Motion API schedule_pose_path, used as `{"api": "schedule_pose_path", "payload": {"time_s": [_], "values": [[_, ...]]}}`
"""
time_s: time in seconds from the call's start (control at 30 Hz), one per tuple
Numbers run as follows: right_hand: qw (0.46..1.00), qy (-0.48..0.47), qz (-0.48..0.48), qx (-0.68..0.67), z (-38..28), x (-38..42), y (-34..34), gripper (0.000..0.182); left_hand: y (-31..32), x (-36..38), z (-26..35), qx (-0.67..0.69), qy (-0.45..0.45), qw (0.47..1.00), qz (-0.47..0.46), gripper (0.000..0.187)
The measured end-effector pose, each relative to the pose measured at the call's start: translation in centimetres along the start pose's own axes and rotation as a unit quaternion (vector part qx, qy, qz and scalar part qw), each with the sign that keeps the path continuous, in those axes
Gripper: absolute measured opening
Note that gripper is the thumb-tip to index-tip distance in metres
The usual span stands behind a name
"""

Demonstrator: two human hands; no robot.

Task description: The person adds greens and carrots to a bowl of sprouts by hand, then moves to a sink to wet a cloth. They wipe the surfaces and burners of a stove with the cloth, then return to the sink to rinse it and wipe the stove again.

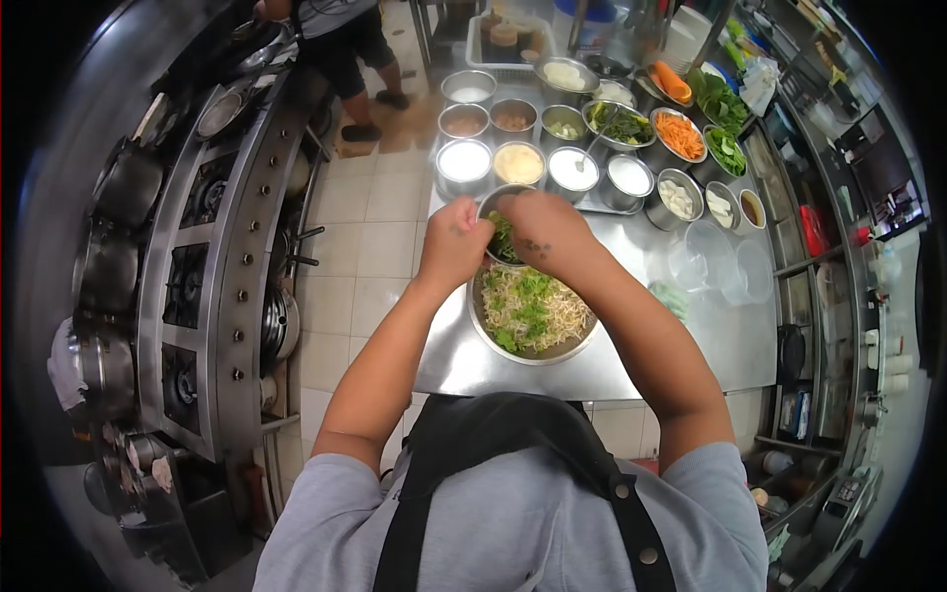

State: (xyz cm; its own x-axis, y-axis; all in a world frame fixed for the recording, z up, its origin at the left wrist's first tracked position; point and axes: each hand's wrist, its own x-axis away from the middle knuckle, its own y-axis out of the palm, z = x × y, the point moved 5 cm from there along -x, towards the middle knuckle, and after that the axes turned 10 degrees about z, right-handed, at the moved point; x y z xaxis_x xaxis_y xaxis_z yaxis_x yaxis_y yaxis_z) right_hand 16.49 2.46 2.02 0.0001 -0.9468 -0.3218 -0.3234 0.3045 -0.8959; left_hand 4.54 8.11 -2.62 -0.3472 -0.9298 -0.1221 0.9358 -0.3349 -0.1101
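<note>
My left hand [456,240] is closed on the left rim of a round metal container [490,205], which is tilted toward me. Chopped leafy greens [501,237] show inside it. My right hand [545,235] reaches over the container from the right, its fingers down in the opening and hidden from view. Just below the container, nearer to me, a wide metal bowl [538,359] rests on the steel table. It holds bean sprouts [557,321] with chopped greens scattered on top.
Several metal tubs of white powder [464,161], shredded carrot [680,136] and greens stand at the back of the table [730,345]. Clear plastic tubs [702,255] sit to the right. A stove [187,286] runs along the left. Another person [340,49] stands at the back left.
</note>
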Motion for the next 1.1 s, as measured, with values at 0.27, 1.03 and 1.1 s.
{"api": "schedule_pose_path", "payload": {"time_s": [0.27, 1.03, 1.1], "values": [[0.998, 0.048, -0.008, -0.031, 0.8, 0.8, -0.9, 0.011, 0.5, 0.0, -0.6, 0.013, -0.025, 1.0, -0.014, 0.018], [0.98, 0.042, 0.091, -0.17, 1.5, 1.1, -1.3, 0.02, -0.3, -0.2, -1.2, 0.011, -0.002, 1.0, -0.005, 0.017], [0.964, 0.073, 0.116, -0.227, 2.0, 1.9, -1.9, 0.019, -0.5, 0.1, -1.3, 0.001, -0.004, 1.0, -0.003, 0.018]]}}
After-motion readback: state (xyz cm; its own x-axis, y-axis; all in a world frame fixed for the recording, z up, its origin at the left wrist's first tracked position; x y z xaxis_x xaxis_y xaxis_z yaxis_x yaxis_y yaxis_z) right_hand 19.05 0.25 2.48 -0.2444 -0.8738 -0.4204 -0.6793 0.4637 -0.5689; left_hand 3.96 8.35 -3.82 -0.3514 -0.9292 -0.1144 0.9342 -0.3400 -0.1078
